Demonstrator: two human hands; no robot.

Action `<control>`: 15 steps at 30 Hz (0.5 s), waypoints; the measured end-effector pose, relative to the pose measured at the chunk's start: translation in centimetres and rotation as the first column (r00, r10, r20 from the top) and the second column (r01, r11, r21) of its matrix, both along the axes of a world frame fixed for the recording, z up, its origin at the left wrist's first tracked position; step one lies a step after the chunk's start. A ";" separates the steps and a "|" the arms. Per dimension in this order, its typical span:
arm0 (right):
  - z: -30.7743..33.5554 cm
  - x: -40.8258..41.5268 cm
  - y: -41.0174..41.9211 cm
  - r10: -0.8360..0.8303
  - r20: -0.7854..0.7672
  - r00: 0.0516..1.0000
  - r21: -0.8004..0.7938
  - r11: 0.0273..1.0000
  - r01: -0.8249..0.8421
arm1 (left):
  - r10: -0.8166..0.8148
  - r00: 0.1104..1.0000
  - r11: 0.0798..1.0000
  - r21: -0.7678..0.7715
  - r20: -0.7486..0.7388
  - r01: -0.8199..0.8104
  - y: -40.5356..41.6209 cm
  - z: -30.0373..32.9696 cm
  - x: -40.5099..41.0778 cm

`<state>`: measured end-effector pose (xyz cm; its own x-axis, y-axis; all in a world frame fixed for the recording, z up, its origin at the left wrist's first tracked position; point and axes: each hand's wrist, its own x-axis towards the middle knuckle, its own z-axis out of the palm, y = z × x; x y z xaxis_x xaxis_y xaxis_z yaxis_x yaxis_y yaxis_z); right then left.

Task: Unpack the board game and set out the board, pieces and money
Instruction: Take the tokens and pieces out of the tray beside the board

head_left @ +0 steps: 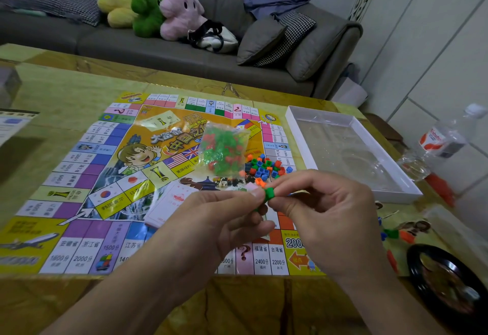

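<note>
Two hands pinch one small green cube (269, 192) between them above the near edge of a game board (87, 165) spread on a table (66, 81).

At 9 o'clock the board lies flat. At its centre rests a clear bag of red and green pieces (223, 150); a pink stack of paper money (169, 205) lies toward 6 o'clock of the bag. The left hand (211, 226) and right hand (327, 216) both grip the cube with their fingertips. A pile of loose cubes (264, 168) sits behind. At 3 o'clock lies the open white box (295, 134).

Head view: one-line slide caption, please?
Both hands pinch a green piece above the unfolded game board.
</note>
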<state>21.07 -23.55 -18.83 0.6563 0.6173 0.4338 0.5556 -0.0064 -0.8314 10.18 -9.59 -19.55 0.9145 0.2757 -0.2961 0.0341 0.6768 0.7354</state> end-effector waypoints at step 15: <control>-0.1 -0.4 0.2 0.016 0.246 0.969 -0.029 1.000 -0.009 | 0.059 0.998 0.997 0.058 -0.009 -0.058 -0.1 0.4 -0.5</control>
